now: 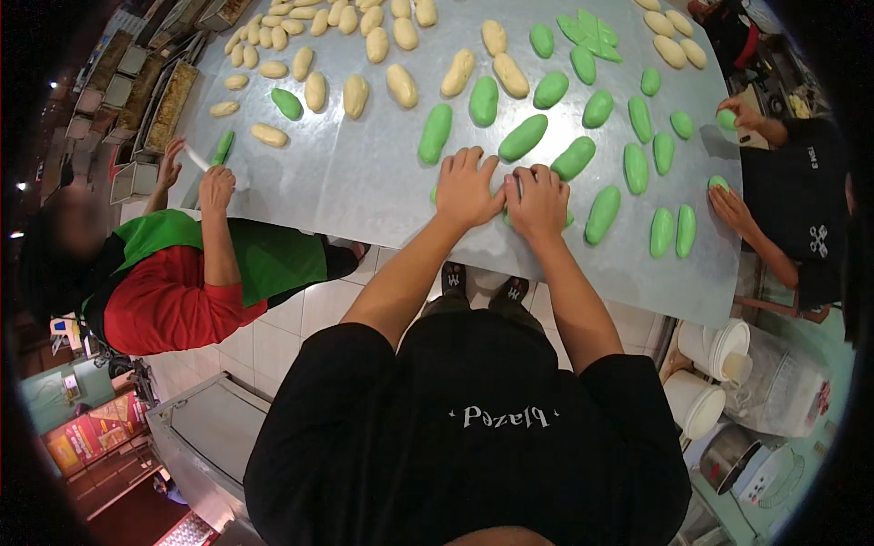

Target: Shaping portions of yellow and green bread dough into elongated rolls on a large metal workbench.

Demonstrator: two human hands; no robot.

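My left hand (471, 188) lies palm down near the front edge of the metal table, its fingers stretched over a green dough piece that is mostly hidden. Close beside it my right hand (537, 205) presses down with fingers apart and a little bent; green dough (570, 218) peeks out at its side. The thumbs almost meet. Just beyond my fingers lie smooth oval green dough pieces, among them one tilted piece (523, 137) and another (573, 158) above my right hand. A longer green piece (603, 214) rests to the right.
Plain yellowish dough pieces (401, 85) cover the table's far left. A flattened green dough sheet (590, 35) lies at the back. Co-workers' hands handle green dough at the left (217, 188) and right (733, 209) edges. White buckets (694, 405) stand on the lower right.
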